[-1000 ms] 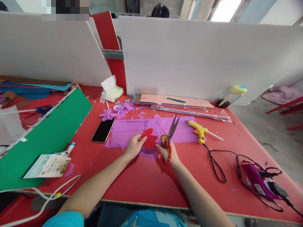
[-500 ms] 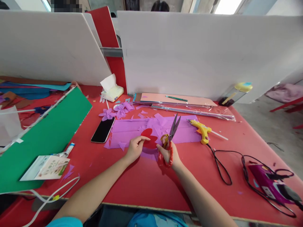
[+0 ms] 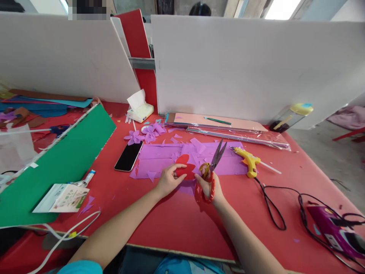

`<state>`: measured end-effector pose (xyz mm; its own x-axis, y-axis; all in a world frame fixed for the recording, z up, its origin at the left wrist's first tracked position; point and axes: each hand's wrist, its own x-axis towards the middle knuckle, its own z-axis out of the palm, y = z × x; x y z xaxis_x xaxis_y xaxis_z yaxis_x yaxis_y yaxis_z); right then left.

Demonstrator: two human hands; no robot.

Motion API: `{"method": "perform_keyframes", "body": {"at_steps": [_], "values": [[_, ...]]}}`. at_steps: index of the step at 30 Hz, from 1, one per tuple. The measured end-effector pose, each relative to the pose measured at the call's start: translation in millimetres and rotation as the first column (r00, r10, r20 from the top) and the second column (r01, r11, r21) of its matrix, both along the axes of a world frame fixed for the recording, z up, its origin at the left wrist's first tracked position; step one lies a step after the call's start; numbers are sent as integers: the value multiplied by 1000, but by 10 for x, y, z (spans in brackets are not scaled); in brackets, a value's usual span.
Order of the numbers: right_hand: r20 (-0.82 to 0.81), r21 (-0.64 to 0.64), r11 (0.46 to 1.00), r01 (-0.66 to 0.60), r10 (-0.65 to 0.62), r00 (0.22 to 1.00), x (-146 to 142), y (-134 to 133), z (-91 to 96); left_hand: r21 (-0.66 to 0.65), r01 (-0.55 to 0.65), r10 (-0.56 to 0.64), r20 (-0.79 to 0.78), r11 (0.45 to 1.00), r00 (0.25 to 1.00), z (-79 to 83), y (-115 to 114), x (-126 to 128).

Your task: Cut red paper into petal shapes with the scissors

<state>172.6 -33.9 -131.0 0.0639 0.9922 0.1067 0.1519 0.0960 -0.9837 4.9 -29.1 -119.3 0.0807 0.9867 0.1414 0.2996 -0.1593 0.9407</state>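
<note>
A red heart-shaped paper piece is pinched between the thumb and fingers of my left hand. In my right hand is a pair of scissors, the blades pointing up and away from me and slightly parted. The thumb of that hand is close to the heart's right edge; whether it touches I cannot tell. Below the heart lie purple sheets with loose purple scraps on them.
On the red table, a phone and purple flowers lie left. A yellow glue gun with a black cord is right, near a magenta device. A green board slants at left; white panels stand behind.
My left hand's thumb has come up onto the heart, which has turned a little. The whole view has shifted, so the table things appear further right. The scissors stay in my right hand.
</note>
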Motion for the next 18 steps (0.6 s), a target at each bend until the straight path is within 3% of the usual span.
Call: {"method": "perform_keyframes", "body": {"at_steps": [11, 18], "values": [[-5, -30, 999, -32, 32, 999, 38, 1, 91, -99, -19, 24, 54, 995, 998, 63, 13, -7], [-66, -113, 992, -52, 44, 997, 59, -13, 117, -55, -151, 154, 58, 987, 986, 205, 81, -120]]}}
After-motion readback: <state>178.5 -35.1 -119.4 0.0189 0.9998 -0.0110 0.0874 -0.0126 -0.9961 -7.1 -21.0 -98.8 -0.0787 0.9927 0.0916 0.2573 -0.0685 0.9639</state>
